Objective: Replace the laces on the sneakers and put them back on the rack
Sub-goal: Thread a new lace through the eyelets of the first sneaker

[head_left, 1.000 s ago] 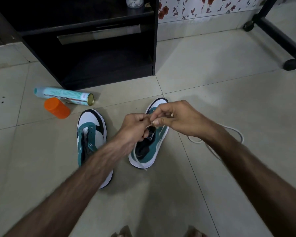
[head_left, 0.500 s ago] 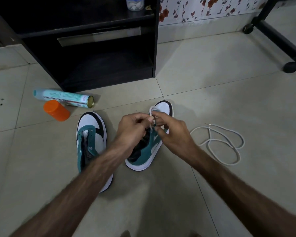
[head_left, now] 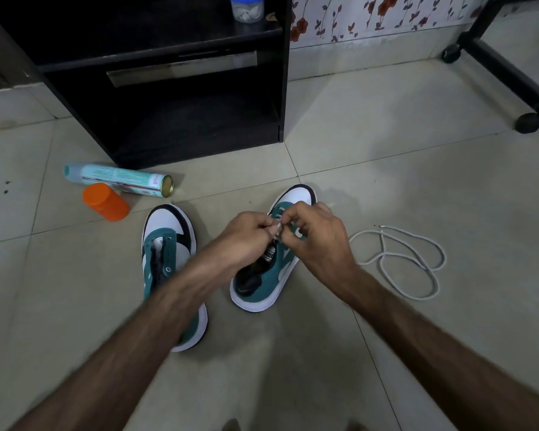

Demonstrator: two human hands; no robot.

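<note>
Two teal-and-white low-top sneakers sit on the pale tiled floor (head_left: 386, 169), toes toward the black wooden rack (head_left: 175, 98). Left hand (head_left: 246, 236) and right hand (head_left: 319, 241) meet over the right-side sneaker (head_left: 263, 281), both pinching a short length of white lace (head_left: 277, 228) just above its eyelets — fingers curled, thumb against forefinger. How far the lace runs through the eyelets is hidden under the hands; a white crossing or two shows near the toe.

The left-side sneaker (head_left: 168, 241) stands unlaced, eyelets bare, tongue exposed. A second white cord lace (head_left: 408, 262) lies loosely coiled on the tiles to the right, well apart from both shoes, untouched.

Judgement: early-to-middle stage. One shoe is being threaded, lower rows only at best. Left to do — finish this shoe, lace the other with the coiled cord, then set both on the rack's lower shelf.

Also on the floor near the rack: a pale teal spray can (head_left: 119, 178) on its side, an orange plastic cap (head_left: 105, 202) touching it.
</note>
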